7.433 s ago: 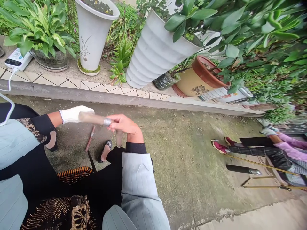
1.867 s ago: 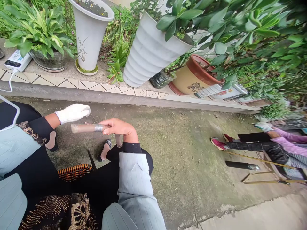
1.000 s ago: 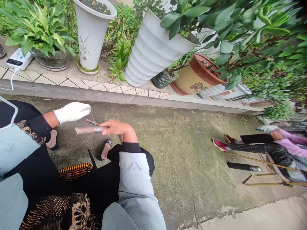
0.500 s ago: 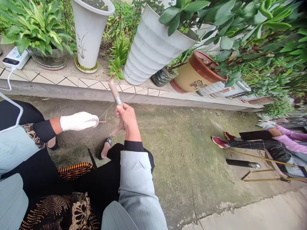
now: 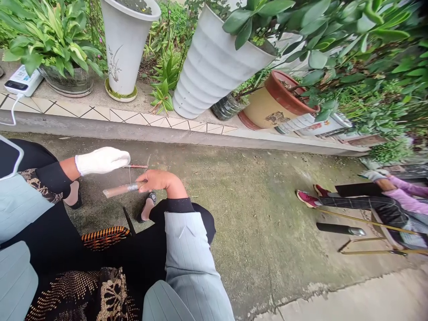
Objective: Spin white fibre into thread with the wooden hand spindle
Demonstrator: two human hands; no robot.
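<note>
My right hand (image 5: 157, 180) is bare and closed around one end of a brown stick (image 5: 117, 190), which lies nearly level and points left. A band of shiny thin wire (image 5: 134, 186) is wound round the stick near my fingers. My left hand (image 5: 102, 160), in a white glove, is pinched shut on the free end of that wire, a short way above the stick. The wire runs straight down from the glove to the band. A thin reddish rod (image 5: 135, 166) lies on the concrete just beyond the glove.
A tiled ledge (image 5: 100, 117) carries white planters (image 5: 125, 44), a leafy pot (image 5: 53, 49), a brown pot (image 5: 274, 102) and a white power bank (image 5: 20, 80). Another person (image 5: 377, 200) sits at the right beside sticks (image 5: 337, 229) lying on the concrete.
Half a second ago my right hand held the stick raised and pointing up; it has swung down to level. The gloved hand has shifted slightly left and up, keeping the wire.
</note>
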